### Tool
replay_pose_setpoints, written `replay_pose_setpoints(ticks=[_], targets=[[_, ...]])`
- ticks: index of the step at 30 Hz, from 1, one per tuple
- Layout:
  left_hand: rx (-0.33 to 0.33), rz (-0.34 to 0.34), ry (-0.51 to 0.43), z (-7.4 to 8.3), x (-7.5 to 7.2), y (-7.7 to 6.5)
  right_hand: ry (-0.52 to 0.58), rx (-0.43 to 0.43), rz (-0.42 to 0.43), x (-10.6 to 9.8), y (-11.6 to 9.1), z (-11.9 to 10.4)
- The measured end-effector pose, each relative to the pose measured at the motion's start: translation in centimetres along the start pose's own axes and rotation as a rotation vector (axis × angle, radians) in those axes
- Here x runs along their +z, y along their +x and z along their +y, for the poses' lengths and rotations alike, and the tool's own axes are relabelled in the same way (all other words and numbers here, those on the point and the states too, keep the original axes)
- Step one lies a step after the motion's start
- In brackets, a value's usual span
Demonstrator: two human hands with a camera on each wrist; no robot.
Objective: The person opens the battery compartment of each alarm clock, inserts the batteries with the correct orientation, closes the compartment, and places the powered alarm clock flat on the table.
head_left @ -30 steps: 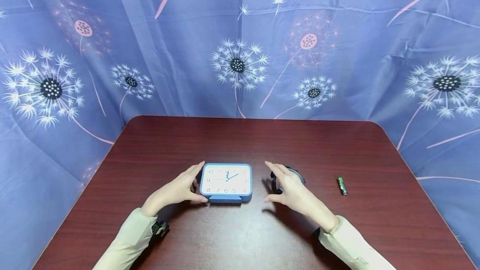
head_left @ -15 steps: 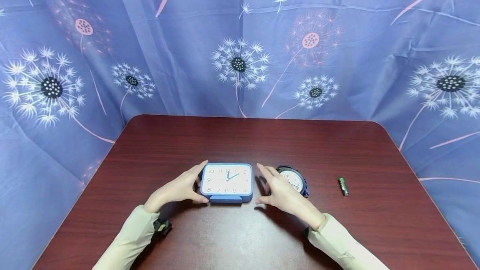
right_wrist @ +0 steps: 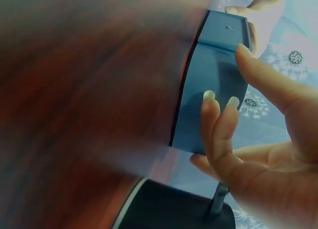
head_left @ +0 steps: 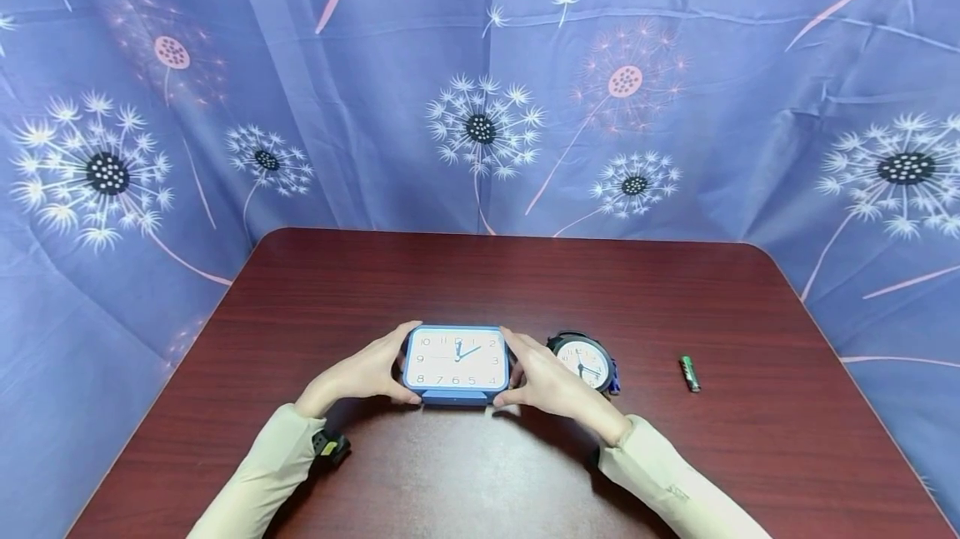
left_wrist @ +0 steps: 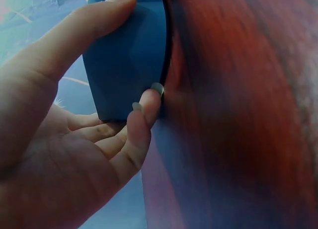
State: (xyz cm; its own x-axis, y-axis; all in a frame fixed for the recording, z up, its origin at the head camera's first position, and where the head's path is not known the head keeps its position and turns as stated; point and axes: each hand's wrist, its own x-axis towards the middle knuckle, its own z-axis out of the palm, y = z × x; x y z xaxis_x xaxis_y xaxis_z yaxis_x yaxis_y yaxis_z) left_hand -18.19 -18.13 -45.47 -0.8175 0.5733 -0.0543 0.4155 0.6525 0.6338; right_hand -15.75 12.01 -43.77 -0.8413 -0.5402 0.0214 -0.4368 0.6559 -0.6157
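A blue rectangular clock [head_left: 456, 360] with a white dial lies face up on the table, held at both ends. My left hand [head_left: 367, 368] grips its left end; in the left wrist view the thumb is on the front edge of the blue case [left_wrist: 126, 55], and fingertips bend against its side and back. At the right end, my right hand [head_left: 551, 381] holds it between thumb and fingers. From the right wrist, two bent fingertips show beside the blue side wall [right_wrist: 203, 105], with the thumb at the front edge.
Just right of my right hand is a round black clock [head_left: 583, 364] with a white dial, also face up. Farther right lies a green battery [head_left: 690, 374]. The dark red table [head_left: 480, 281] ends at a blue dandelion-patterned curtain [head_left: 360, 106].
My right hand has moved left, away from over the round clock, and closed on the blue clock's right end. The round clock's dial is now uncovered. My left hand has stayed at the left end.
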Motion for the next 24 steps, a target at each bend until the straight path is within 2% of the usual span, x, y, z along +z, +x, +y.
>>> replay_pose_setpoints(ticks=[17,24], targets=[[-0.016,-0.012,-0.017,-0.1,0.2,0.0,0.059,0.136,-0.092,0.8,1.0,-0.2],[-0.022,-0.007,-0.038,0.0,0.2,0.0,0.090,0.166,-0.075,0.8,1.3,-0.4]])
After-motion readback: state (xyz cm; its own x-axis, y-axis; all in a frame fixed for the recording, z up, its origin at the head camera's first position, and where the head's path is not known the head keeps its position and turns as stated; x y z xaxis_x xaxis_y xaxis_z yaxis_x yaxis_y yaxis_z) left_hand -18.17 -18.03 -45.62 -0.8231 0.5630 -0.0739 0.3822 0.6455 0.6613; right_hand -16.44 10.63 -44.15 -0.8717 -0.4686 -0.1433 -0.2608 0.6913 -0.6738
